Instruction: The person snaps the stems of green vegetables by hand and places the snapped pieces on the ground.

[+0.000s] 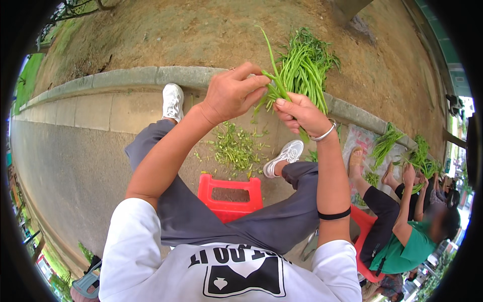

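Observation:
My right hand, with a silver bangle at its wrist, is closed round a few long green vegetable stems. One of these stems sticks up past my fingers, thin at its upper end. My left hand is beside it, thumb and fingertips pinched on the same stems. Right behind my hands, a big heap of leafy green stems lies across the kerb and the soil. Below my hands, a scatter of short broken green pieces covers the pavement between my white shoes.
A red plastic stool stands between my legs. The stone kerb runs across in front, with bare soil beyond. To the right, a co-worker in a green shirt sits handling similar greens beside a plastic sheet.

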A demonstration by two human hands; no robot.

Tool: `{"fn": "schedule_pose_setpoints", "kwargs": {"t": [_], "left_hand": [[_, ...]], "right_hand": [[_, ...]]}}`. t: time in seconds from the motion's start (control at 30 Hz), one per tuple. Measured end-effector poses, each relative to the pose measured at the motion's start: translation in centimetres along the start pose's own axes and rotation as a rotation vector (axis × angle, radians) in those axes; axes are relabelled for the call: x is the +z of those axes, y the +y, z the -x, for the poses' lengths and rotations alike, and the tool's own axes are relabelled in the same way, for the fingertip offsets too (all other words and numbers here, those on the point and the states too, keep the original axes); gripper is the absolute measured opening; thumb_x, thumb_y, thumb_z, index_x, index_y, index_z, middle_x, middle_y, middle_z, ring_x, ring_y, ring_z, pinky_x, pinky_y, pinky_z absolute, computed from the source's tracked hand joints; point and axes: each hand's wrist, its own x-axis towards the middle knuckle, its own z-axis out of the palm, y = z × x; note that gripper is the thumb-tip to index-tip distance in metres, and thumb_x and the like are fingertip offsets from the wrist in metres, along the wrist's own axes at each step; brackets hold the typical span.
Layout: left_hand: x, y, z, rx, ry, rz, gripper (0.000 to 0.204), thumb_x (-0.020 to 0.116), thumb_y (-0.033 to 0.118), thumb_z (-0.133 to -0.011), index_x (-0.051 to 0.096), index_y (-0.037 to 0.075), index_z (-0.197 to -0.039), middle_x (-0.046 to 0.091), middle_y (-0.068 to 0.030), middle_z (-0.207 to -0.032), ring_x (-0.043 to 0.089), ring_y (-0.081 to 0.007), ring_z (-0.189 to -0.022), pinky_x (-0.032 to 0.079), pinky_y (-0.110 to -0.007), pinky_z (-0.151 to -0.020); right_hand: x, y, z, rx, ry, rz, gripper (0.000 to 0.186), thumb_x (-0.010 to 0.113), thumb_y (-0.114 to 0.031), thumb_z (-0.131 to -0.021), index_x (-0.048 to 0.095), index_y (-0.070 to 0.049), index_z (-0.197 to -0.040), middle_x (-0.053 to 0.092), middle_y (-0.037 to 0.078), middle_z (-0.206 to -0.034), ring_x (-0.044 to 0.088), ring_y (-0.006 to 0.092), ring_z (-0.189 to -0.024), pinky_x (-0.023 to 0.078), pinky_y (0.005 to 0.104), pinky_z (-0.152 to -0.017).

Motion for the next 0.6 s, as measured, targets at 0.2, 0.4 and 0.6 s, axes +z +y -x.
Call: {"fn": "schedule_pose_setpoints", "kwargs": {"t": [0.2,0.4,0.6], "left_hand": [[0.3,-0.9,0.5,0.077,-0.077,-0.144,0.018,0.067,0.008,-0.069,0.063,0.009,-0.086,0.055,-0.0041,-0.082,0.058,-0.0208,-0.061,0.046,-0.031,-0.051],[1.2,-0.5,0.5,0.088,-0.077,-0.153,0.015,0.065,0.010,-0.069,0.060,0.009,-0.084,0.050,-0.0042,-0.074,0.056,-0.0212,-0.060,0.045,-0.033,-0.050],[1.3,-0.5,0.7,0.093,-0.097,-0.175,0.013,0.063,0.013,-0.070,0.058,0.009,-0.081,0.047,-0.0044,-0.071,0.055,-0.0218,-0.059,0.044,-0.034,-0.049]], "right_hand": [[0.8,-0.2,-0.5,0.032,0.039,0.039,0.024,0.050,-0.029,-0.090,0.048,-0.006,-0.083,0.036,-0.006,-0.060,0.033,0.0031,-0.045,0.027,0.0201,-0.037],[0.7,0.2,-0.4,0.040,0.095,0.064,0.023,0.050,-0.028,-0.090,0.048,-0.005,-0.085,0.036,-0.006,-0.060,0.033,0.0033,-0.046,0.027,0.0203,-0.037],[1.1,0.5,-0.7,0.070,0.111,0.051,0.023,0.050,-0.027,-0.090,0.049,-0.004,-0.086,0.037,-0.005,-0.061,0.034,0.0035,-0.046,0.028,0.0204,-0.037]]}}
